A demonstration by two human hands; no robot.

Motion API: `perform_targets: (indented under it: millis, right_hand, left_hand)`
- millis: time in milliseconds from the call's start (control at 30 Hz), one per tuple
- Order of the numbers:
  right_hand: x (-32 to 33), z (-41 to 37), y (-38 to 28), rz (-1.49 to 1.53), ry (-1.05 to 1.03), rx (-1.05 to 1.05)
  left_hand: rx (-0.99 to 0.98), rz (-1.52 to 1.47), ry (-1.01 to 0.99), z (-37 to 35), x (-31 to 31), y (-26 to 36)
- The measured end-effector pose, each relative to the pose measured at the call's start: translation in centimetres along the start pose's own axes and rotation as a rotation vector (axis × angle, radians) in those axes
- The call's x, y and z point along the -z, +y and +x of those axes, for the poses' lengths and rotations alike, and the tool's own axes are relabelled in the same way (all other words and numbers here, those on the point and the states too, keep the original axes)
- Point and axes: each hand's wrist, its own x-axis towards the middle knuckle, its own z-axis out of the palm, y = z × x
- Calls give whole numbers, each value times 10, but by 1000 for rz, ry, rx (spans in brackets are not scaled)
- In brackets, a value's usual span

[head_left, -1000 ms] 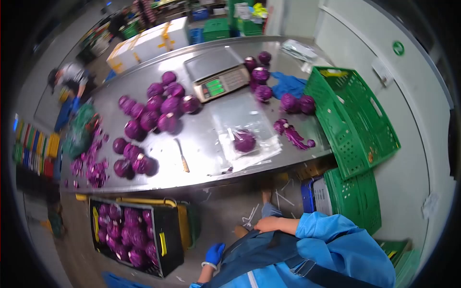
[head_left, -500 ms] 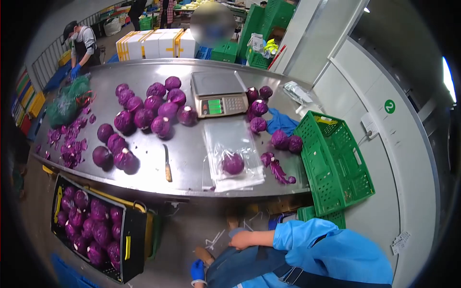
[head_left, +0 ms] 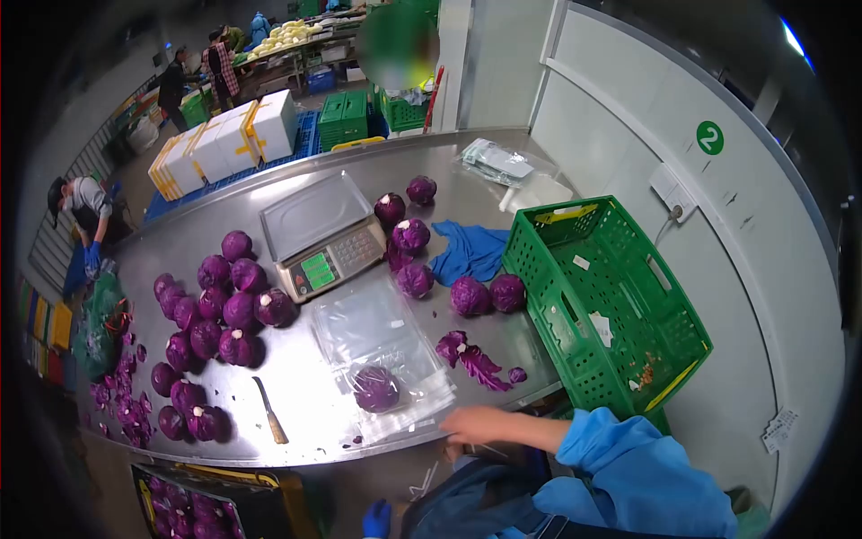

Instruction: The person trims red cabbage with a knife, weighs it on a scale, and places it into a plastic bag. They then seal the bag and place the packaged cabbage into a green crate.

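Observation:
My left hand (head_left: pixel 377 519), in a blue glove, is low at the bottom edge; its fingers are too unclear to read. Bare and curled, my right hand (head_left: pixel 467 426) is at the table's front edge; whatever it may hold is hidden. Just left of it, a red cabbage (head_left: pixel 376 389) lies on a stack of clear plastic bags (head_left: pixel 368 328). Behind the bags stands a scale (head_left: pixel 330 260) with a lit green display. A knife (head_left: pixel 271 413) with a wooden handle lies left of the bags. Torn purple leaves (head_left: pixel 483 366) lie to the right.
Several cabbages (head_left: pixel 239 311) cover the table's left half. A green crate (head_left: pixel 620 305) stands at the right beside a blue cloth (head_left: pixel 469 252). A black crate (head_left: pixel 189 508) of cabbages is below the front edge. A co-worker (head_left: pixel 88 211) stands far left near green netting (head_left: pixel 97 328).
The view has turned to the right, so the table's contents appear further left. My right hand has come up from near my body to the table's front edge.

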Motion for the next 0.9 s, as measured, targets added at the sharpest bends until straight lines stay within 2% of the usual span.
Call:
perform_targets:
  millis: [67,100,167,233,300,367,400,467,500,567,667,733,800,900]
  right_hand:
    - [36,-6,15,-130,61,-96]
    - [52,-8,14,-202,47,-137]
    - [58,-11,21,-227,97,-87]
    - [62,-12,-4,-109,137,-74]
    - [28,-8,-7,8,132,-9]
    - [-4,-3,-28,21,-33,10]
    - [-15,4,-44,-37,-235,28]
    - [-58,5,-57,57,-325,268]
    - [-69,13,-67,99,-484,341]
    - [-82,28,-89,76,-642,389]
    - [-110,60,-94,-134,-691,392]
    - [-129,87,-94,-200,-599,353]
    - [-152,115,-95,-107,-488,222]
    - [-206,157,-70,-40,-255,144]
  left_hand:
    - [67,-116,-4,12,4,14]
    - [135,-239,-22,18,24,68]
    - [101,-213,-35,26,33,106]
    - [60,-137,-77,35,37,118]
    - [150,-123,-65,39,32,117]
    - [239,-242,13,34,24,109]
    - [270,-299,40,31,17,106]
    - [319,-356,115,11,6,101]
    - [349,-387,159,-2,0,95]
    - [397,-453,165,-27,-21,73]
    - [487,-482,159,-69,-51,39]
    - [532,-519,220,-94,-78,15]
    - [568,-529,256,-113,-106,-7]
    - [620,-561,299,-124,-136,-34]
